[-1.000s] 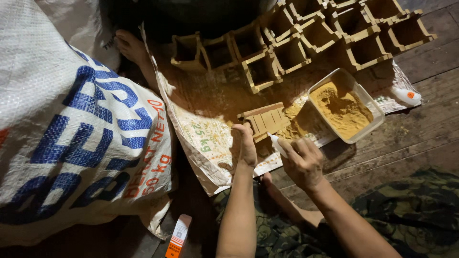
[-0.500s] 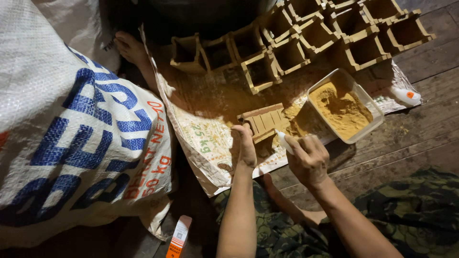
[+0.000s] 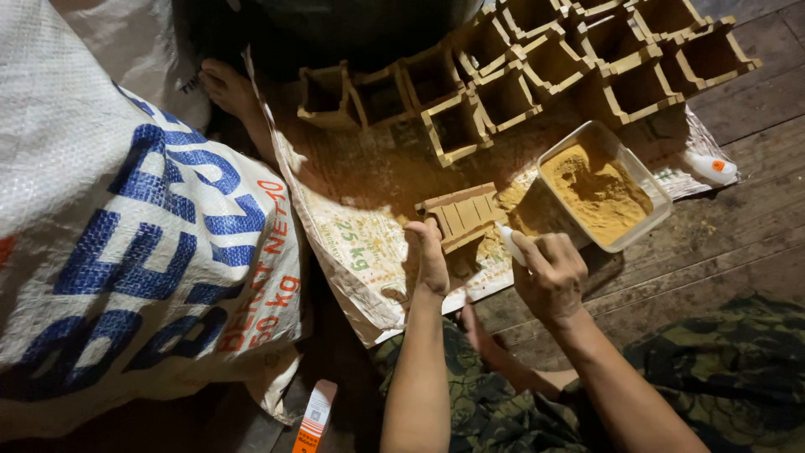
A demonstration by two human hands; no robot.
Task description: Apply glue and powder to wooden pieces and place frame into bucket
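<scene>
My left hand presses on the near edge of a small slatted wooden panel lying on a flattened printed sack. My right hand is closed around a small white glue bottle, its tip pointing toward the panel's right end. A clear plastic tub of yellow-brown sawdust stands just right of the panel. Loose sawdust covers the sack around the panel.
Several open square wooden boxes are lined up along the far side. A big white woven sack with blue lettering fills the left. A second white bottle with an orange cap lies at right. A bare foot rests at upper left. An orange-white carton lies near me.
My right hand with the glue bottle has shifted slightly toward the panel's right end. My left hand stays on the panel.
</scene>
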